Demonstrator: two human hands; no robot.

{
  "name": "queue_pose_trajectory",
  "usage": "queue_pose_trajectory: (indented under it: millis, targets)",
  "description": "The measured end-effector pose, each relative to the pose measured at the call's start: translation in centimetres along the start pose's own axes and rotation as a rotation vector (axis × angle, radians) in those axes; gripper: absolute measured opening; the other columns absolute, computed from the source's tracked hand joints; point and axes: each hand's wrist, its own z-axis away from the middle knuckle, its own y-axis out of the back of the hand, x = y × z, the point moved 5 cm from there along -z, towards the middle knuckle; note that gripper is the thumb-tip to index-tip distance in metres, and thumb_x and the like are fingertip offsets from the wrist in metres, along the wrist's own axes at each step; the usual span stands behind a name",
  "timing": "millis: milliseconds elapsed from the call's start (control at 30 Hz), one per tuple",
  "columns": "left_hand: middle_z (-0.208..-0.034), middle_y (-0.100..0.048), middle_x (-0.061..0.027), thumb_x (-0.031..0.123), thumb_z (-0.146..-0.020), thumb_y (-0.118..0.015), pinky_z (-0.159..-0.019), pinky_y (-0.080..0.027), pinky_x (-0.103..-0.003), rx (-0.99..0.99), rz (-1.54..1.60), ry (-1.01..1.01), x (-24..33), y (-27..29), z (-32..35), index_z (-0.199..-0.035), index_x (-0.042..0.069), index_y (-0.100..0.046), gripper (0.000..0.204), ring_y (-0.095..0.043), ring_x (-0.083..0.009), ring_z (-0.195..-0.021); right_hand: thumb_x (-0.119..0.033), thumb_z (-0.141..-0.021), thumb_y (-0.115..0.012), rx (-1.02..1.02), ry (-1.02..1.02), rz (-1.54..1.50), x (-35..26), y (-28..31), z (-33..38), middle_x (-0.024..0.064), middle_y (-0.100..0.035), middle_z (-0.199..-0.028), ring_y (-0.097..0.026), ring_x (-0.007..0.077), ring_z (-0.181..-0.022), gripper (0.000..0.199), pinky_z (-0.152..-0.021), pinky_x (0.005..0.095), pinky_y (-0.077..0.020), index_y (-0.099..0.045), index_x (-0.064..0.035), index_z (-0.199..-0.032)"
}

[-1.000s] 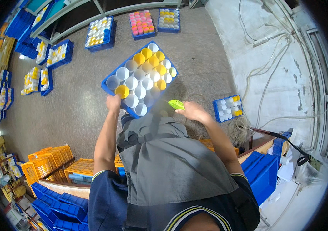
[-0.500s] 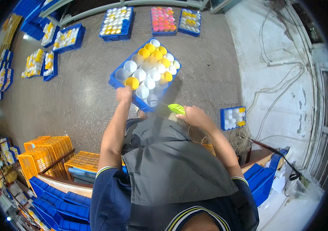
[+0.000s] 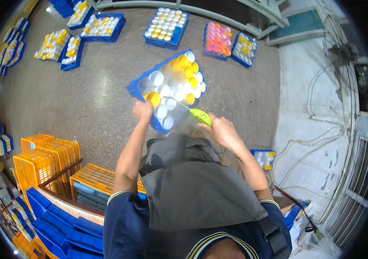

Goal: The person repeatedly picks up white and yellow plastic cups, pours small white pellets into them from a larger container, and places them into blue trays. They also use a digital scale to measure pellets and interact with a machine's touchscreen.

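Blue plastic crate (image 3: 131, 89) is right in front of me, packed with white and yellow cups (image 3: 157, 78); can't tell if it's grounded or lifted. My left hand (image 3: 142, 109) grips its near-left rim, just beside a yellow cup (image 3: 153, 98). My right hand (image 3: 222, 131) is clenched round a green-handled tool (image 3: 200, 116). Change: thin shaft (image 3: 178, 104) ended about at the crate's right edge; now it reaches over the cups, so both hands are engaged.

Smiley-patterned lime-green handle (image 3: 200, 116), blue crate (image 3: 132, 89)
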Motion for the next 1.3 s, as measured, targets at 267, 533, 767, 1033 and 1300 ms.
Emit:
queue_pose_trajectory:
  millis: [267,533,767,1033,1300]
  targets:
    - [-0.103,-0.068,-0.0287,0.033,-0.079,-0.064,-0.091,-0.05,-0.047,-0.02,0.118,0.047,-5.0,6.5,-13.2,-0.119,-0.004,-0.062,0.054,-0.065,-0.044,-0.102,-0.041,-0.095,-0.059,-0.076,-0.027,0.097,-2.0,4.3,-8.4,0.0279,-0.067,-0.082,-0.067,0.0441,-0.084,0.048,-0.077,0.0515,-0.0516,-0.061,0.0032,-0.111]
    - [-0.08,-0.071,-0.0199,0.029,-0.082,-0.068,-0.064,-0.052,-0.04,0.009,0.195,0.123,-3.4,15.2,-26.2,-0.092,-0.005,-0.072,0.036,-0.07,-0.0274,-0.071,-0.042,-0.094,-0.06,-0.013,0.041,0.17,-3.4,10.9,-27.4,0.0275,-0.067,-0.082,-0.066,0.0446,-0.084,0.046,-0.073,0.0531,-0.0511,-0.063,0.003,-0.105]
    - [-0.086,-0.072,-0.018,0.027,-0.084,-0.07,-0.064,-0.053,-0.038,0.053,0.277,0.243,-0.9,23.0,-35.8,-0.1,-0.008,-0.07,0.039,-0.069,-0.0263,-0.071,-0.039,-0.093,-0.062,-0.036,0.119,0.183,-10.5,18.0,-43.0,0.0278,-0.068,-0.085,-0.067,0.0441,-0.086,0.044,-0.075,0.053,-0.052,-0.063,0.0027,-0.104]
    - [-0.08,-0.068,-0.0094,0.018,-0.087,-0.066,-0.047,-0.048,-0.032,0.155,0.621,0.312,-1.1,28.4,-45.6,-0.104,-0.004,-0.066,0.028,-0.063,-0.019,-0.058,-0.044,-0.093,-0.06,-0.203,0.141,0.297,-16.6,21.0,-55.8,0.024,-0.069,-0.084,-0.068,0.0418,-0.088,0.049,-0.077,0.052,-0.0525,-0.062,0.0017,-0.11]
    - [-0.083,-0.068,-0.0056,0.018,-0.088,-0.064,-0.042,-0.044,-0.029,-0.021,0.911,0.324,10.8,28.7,-68.7,-0.111,0.002,-0.063,0.029,-0.061,-0.0157,-0.056,-0.053,-0.091,-0.06,-0.074,-0.204,0.074,-17.4,20.2,-66.4,0.0225,-0.07,-0.089,-0.068,0.0413,-0.087,0.056,-0.076,0.0513,-0.052,-0.063,-0.0008,-0.112]
